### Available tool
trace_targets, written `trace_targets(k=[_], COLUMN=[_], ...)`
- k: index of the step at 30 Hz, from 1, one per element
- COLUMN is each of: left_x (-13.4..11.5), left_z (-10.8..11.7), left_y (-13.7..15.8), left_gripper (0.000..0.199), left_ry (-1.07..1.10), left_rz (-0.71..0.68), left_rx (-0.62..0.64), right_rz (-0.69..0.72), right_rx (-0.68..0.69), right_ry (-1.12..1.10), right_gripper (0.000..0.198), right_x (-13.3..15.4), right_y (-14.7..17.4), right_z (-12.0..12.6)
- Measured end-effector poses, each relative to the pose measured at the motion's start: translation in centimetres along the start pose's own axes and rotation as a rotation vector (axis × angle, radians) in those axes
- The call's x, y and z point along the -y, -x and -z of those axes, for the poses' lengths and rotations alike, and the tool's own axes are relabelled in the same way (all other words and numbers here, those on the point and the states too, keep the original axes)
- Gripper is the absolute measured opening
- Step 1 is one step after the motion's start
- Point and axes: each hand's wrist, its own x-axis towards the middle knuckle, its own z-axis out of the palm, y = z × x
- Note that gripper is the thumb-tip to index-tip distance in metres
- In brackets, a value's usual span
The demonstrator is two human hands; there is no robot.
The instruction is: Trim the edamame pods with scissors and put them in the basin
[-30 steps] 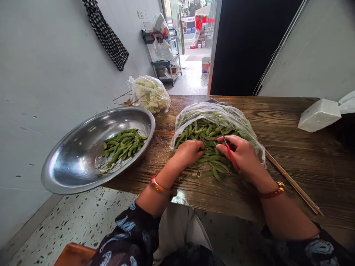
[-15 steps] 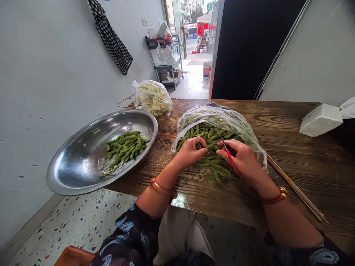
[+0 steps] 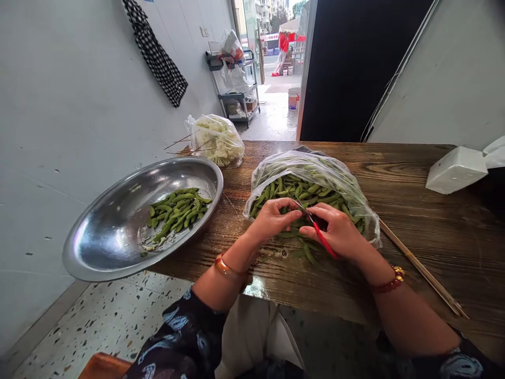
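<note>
My right hand [image 3: 337,229] grips a pair of red-handled scissors [image 3: 324,242], blades pointing up and left. The blades are slightly apart and meet the fingertips of my left hand [image 3: 274,218], which is closed in a pinch on a green edamame pod, mostly hidden by the fingers. Both hands are over the front of a clear plastic bag [image 3: 315,163] full of edamame pods [image 3: 292,185]. A few loose pods [image 3: 310,252] lie on the wood below my right hand. At left, a steel basin [image 3: 106,226] holds a pile of pods [image 3: 179,210].
Behind the basin sits a bag of cauliflower [image 3: 219,139] beside thin skewers. A bundle of bamboo skewers [image 3: 424,268] lies on the wooden table [image 3: 410,210] at right, with a white tissue pack [image 3: 455,171] farther back. A cart [image 3: 236,95] stands near the doorway.
My right hand has moved left with the scissors, bringing their blades to my left fingertips. My left hand is almost in the same place, still pinching.
</note>
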Motion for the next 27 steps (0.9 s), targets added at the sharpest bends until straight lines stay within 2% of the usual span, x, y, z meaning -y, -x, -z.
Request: trace_targets(k=[6,15,20,23,27], left_x=[0.0,-1.0,-0.5,-0.2,-0.2], left_z=[-0.2,0.4,0.5,0.7,0.8], left_y=[0.1,0.0,-0.2,-0.3,-0.5], left_gripper=[0.026,0.025,0.028,0.029,0.033], left_ry=[-0.046,-0.045,0.189,0.324,0.456], left_rz=[0.011,0.068,0.090,0.147,0.156], left_rx=[0.006,-0.071,-0.186,-0.222,-0.241], right_rz=[0.006,-0.006,-0.067,-0.054,-0.043], right_rx=[-0.032,-0.007,-0.098,-0.098,-0.074], right_ry=[0.004,-0.011,-0.021,-0.017,0.006], right_gripper=[0.034,0.028,0.031,0.034,0.039], right_x=[0.0,-0.2,0.0,0.0,-0.3], right_y=[0.0,-0.2,-0.1,-0.1,0.0], right_z=[-0.4,-0.2,0.1,0.2,0.0])
